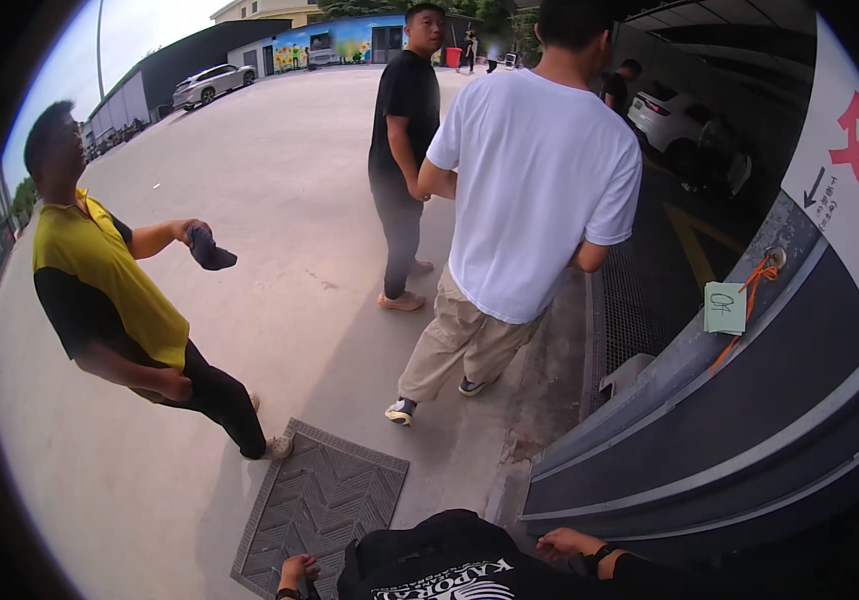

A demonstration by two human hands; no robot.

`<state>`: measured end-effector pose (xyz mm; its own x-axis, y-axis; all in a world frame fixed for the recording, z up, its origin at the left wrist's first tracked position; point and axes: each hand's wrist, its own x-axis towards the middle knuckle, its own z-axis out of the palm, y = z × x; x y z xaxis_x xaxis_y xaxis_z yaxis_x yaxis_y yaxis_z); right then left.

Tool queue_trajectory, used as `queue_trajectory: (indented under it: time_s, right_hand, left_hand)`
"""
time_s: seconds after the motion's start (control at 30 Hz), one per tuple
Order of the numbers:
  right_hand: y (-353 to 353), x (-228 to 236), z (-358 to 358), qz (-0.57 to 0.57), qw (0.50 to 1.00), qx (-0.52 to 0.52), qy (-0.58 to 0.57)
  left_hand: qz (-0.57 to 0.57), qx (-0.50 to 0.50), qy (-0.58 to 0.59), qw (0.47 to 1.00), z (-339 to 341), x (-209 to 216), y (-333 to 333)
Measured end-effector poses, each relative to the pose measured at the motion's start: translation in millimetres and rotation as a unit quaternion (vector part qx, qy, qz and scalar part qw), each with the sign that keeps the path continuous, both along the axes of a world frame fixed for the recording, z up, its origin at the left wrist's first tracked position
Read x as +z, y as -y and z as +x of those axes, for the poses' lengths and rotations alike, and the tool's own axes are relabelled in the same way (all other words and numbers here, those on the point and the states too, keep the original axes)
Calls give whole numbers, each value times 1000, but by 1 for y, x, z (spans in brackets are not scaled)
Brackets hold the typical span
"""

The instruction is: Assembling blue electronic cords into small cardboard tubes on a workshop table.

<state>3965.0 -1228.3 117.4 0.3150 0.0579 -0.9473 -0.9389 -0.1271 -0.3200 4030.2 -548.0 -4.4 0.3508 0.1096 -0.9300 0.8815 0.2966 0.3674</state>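
Observation:
At the lower edge, my left hand (298,571) hangs beside the black T-shirt (449,555) on my torso, above the grey ribbed mat (324,490). Its fingers are loosely bent and apart, and no object shows in them. My right hand (567,543) is on the other side of the shirt, near the foot of the dark grey door panel (689,430). Its fingers are half stretched with nothing visible in them. A dark band (603,552) circles the right wrist. Neither hand touches the mat or the panel.
A person in a white T-shirt (539,190) walks ahead; one in black (404,140) stands beyond. At left, a person in yellow and black (114,290) holds a dark cap (209,248). A green tag (725,309) hangs on the door frame. White car (674,115) inside; silver car (213,86) outside.

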Motion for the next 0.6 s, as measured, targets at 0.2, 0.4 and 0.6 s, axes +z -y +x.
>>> queue_trajectory:
  time_s: [0.2, 0.4, 0.6]
  right_hand:
    - [-33, 37, 91, -2, 995, -75, 70]
    - [-37, 19, 215, 11, 978, -160, 130]
    - [13, 29, 354, -62, 964, -165, 199]
  left_hand:
    - [49, -345, 91, 933, 291, 116, 90]
    - [22, -324, 130, 937, 467, 128, 131]
    - [-78, -255, -17, 964, 595, 96, 140]
